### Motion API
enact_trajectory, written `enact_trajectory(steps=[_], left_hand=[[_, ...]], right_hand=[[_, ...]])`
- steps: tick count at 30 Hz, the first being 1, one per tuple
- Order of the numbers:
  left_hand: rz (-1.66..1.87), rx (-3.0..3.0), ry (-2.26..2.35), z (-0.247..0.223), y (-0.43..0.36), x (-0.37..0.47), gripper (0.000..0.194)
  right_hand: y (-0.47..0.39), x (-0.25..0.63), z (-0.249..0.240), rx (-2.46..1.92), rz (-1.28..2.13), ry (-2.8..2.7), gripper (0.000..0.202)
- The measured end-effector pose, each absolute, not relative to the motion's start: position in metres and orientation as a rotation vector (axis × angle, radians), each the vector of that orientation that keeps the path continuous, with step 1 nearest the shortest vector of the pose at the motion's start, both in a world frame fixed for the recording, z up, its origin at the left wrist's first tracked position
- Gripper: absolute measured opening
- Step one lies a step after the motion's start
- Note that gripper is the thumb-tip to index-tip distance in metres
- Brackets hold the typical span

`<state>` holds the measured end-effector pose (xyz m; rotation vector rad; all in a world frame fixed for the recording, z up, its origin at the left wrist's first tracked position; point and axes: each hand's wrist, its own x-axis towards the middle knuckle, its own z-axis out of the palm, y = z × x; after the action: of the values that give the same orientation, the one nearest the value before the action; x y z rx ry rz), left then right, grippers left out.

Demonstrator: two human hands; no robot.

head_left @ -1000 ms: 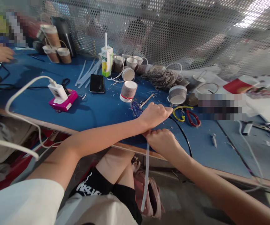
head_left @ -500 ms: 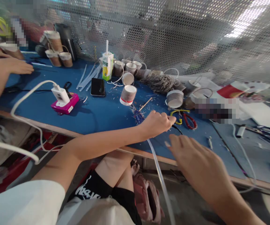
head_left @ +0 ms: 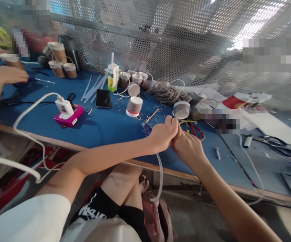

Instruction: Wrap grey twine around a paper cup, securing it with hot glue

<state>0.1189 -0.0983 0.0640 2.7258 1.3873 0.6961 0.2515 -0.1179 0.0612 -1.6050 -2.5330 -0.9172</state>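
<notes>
My left hand (head_left: 163, 133) is closed above the front part of the blue table (head_left: 100, 129), and a translucent white strip (head_left: 161, 169) hangs from beneath it over the table edge. My right hand (head_left: 187, 144) is closed too, its fingers pressed against those of my left hand. Whatever lies between the fingers is hidden. Just left of my left hand is a dark blue item (head_left: 147, 129), partly covered. Behind the hands are pliers with red and yellow handles (head_left: 197, 131). A small grey cup with a red band (head_left: 134, 107) stands farther back.
A magenta power block (head_left: 69, 116) with a white plug, a phone (head_left: 103, 98) and a drink carton (head_left: 113, 77) are on the left. Small cups and a twine bundle (head_left: 167, 94) line the mesh. Scissors (head_left: 276, 142) lie right. Another person's hand (head_left: 9, 74) is far left.
My right hand has moved up and left to meet my left hand, and its fingers have closed. The hanging strip now curves, its lower end bent left. The view has shifted slightly.
</notes>
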Motion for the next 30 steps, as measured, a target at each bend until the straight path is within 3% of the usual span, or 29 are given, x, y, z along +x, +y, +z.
enact_trajectory(steps=[6,8,10,12,14,17,22,26,30], left_hand=[[0.368,2.483,0.994,0.100,-0.086,0.095,0.048],[0.483,2.454,0.893,0.111,-0.094,0.083,0.054],[0.820,2.420,1.001,0.113,-0.111,0.071,0.044],[1.106,2.219,1.268,0.105,-0.134,0.063,0.029],[1.025,1.979,1.377,0.089,-0.156,0.059,0.033],[0.688,1.594,1.152,0.064,-0.175,0.058,0.041],[0.757,1.036,0.731,0.044,-0.173,0.061,0.026],[0.882,1.089,0.758,0.038,-0.172,0.059,0.023],[0.850,1.244,0.914,0.038,-0.175,0.052,0.024]], right_hand=[[-0.115,0.260,0.078,-1.914,-0.814,-2.651,0.030],[-0.113,0.270,0.082,-2.002,-0.766,-2.628,0.027],[-0.115,0.277,0.083,-2.007,-0.744,-2.573,0.026],[-0.118,0.278,0.080,-1.950,-0.743,-2.509,0.025],[-0.122,0.273,0.076,-1.898,-0.734,-2.439,0.024],[-0.122,0.258,0.067,-1.864,-0.723,-2.325,0.027],[-0.118,0.234,0.057,-1.799,-0.702,-2.253,0.044],[-0.117,0.220,0.053,-1.638,-0.644,-2.351,0.058],[-0.112,0.207,0.057,-1.681,-0.538,-2.465,0.046]])
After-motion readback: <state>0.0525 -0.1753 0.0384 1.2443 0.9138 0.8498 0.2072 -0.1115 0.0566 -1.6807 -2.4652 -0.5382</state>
